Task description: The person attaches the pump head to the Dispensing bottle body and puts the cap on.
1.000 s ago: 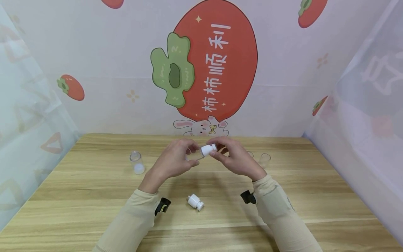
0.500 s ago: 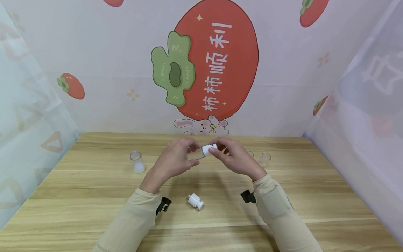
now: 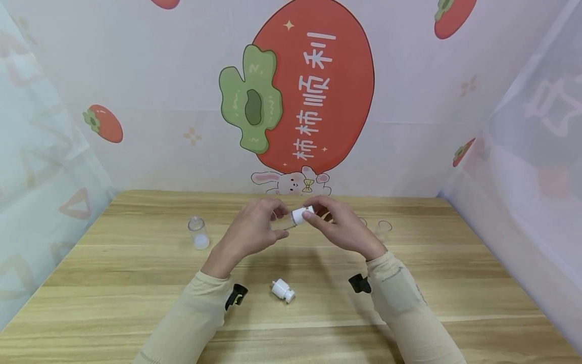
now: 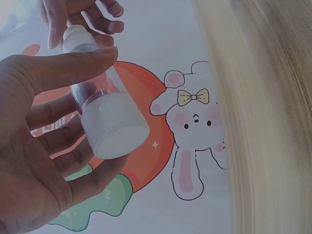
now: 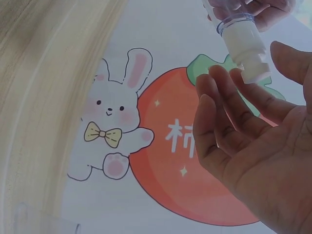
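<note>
So my left forearm (image 3: 186,318) and right forearm (image 3: 409,308), both sleeved in beige, come up from the bottom of the head view and lean in toward each other, with my left wrist (image 3: 215,264) and right wrist (image 3: 375,252) bare. My left hand (image 3: 254,227) is doing the gripping: left thumb (image 4: 83,66) stretched across the front, left fingers (image 4: 95,180) bent round behind. My right hand (image 3: 338,225) is way looser, right fingers (image 5: 234,97) half curled, right thumb (image 5: 292,63) standing off from them with a gap between. Hands are lifted, facing each other, close but not touching.
</note>
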### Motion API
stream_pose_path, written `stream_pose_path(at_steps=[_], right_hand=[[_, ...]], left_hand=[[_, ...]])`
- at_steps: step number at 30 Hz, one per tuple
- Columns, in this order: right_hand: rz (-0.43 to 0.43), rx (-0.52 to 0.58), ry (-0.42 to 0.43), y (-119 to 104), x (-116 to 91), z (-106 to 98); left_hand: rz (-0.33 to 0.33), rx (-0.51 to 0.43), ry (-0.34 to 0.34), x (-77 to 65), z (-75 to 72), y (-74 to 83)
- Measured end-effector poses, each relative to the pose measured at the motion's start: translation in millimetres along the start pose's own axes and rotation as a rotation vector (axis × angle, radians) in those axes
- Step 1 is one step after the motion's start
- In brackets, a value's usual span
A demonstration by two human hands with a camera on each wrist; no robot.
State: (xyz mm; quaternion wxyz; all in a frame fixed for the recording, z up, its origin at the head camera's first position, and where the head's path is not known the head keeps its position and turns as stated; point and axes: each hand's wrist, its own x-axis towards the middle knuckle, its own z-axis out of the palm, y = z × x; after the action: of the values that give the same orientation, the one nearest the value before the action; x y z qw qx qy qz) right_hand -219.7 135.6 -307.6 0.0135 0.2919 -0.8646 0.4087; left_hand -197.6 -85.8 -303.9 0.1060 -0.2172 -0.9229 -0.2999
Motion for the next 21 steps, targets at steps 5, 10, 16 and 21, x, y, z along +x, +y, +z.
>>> stream_pose_path(at_steps=[5, 10, 16, 21], right_hand=[[-0.023, 0.005, 0.015, 0.7, -0.5, -1.2], [-0.068, 0.015, 0.009, 1.9, -1.3, -1.9], [-0.105, 0.008, 0.007, 2.4, -1.4, -2.0], [-0.133, 0.007, 0.008, 2.0, -1.5, -1.1]], left_hand=[[-0.002, -0.006, -0.013, 0.1, -0.5, -0.5], [0.013, -0.033, -0.037, -0.7, -0.7, -1.5], [0.012, -0.041, -0.058, -1.4, -0.6, -2.5], [0.010, -0.041, -0.066, -1.4, -0.4, -2.4]])
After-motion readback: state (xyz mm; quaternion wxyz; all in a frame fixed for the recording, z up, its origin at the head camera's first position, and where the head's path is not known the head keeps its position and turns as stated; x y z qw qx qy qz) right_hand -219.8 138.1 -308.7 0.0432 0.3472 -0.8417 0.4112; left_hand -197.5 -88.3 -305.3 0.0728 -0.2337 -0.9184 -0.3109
